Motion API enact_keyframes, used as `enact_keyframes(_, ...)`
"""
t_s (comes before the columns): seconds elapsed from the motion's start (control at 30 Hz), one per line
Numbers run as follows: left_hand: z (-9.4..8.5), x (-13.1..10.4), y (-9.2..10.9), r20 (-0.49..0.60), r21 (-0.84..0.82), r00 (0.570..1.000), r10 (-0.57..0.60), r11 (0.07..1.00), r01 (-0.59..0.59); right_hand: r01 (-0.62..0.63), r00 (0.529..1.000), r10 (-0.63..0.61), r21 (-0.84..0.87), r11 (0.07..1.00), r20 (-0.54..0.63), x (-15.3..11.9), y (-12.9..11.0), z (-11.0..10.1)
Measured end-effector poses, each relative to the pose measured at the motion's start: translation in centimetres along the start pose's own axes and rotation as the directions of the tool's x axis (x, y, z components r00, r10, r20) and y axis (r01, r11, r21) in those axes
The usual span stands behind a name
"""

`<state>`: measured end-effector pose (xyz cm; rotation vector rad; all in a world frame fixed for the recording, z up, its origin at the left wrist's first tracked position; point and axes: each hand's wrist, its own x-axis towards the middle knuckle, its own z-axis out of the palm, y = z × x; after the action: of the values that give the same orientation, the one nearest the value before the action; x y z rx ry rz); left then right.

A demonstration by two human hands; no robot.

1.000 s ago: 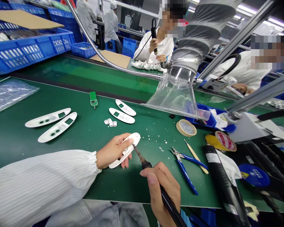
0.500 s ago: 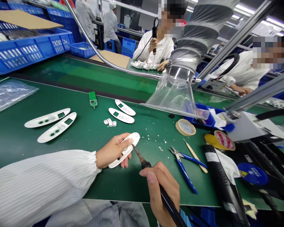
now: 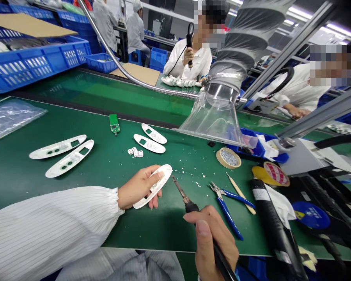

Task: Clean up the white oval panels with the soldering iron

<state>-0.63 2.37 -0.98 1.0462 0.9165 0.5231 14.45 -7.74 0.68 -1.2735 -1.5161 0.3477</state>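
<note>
I read clock positions from the centre of my view. Green worktop (image 3: 14,171): fills the lower field. Clear hood (image 3: 213,123): 2 o'clock. Black cylindrical tool (image 3: 271,218): 4 o'clock. Right hand (image 3: 216,234): 5 o'clock, closed around a soldering iron (image 3: 190,205). Left hand (image 3: 137,188): between 7 and 8 o'clock, gripping a white oval shell (image 3: 158,186) at 7 o'clock, thumb on top; the iron's tip is just beside it, apart. Blue label (image 3: 311,214): 4 o'clock, yellow mark, white writing too small for me to read.
</note>
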Motion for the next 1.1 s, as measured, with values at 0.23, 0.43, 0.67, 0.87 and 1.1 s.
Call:
enact_keyframes(0.23,0.0,-0.1,0.2,0.002,-0.018,1.0,-0.019,1.0,0.019,-0.039,0.993,0.032,-0.061,0.997,-0.114,0.2,1.7,-0.7)
enact_keyframes(0.43,0.0,-0.1,0.7,-0.007,-0.025,0.999,-0.044,0.999,0.044,-0.08,0.988,0.062,-0.124,0.989,-0.14,-0.1,4.5,-1.1)
enact_keyframes(0.67,0.0,-0.2,0.7,-0.011,-0.037,0.999,-0.051,0.998,0.051,-0.075,0.989,0.056,-0.129,0.989,-0.138,-0.1,4.9,-0.9)
enact_keyframes(0.87,-0.1,-0.2,0.7,-0.008,-0.039,0.999,-0.052,0.998,0.051,-0.074,0.99,0.057,-0.135,0.988,-0.128,0.1,4.7,-0.9)
enact_keyframes(1.1,0.0,-0.1,0.7,-0.01,-0.04,0.999,-0.049,0.998,0.049,-0.083,0.987,0.064,-0.127,0.988,-0.144,0.1,4.8,-0.9)
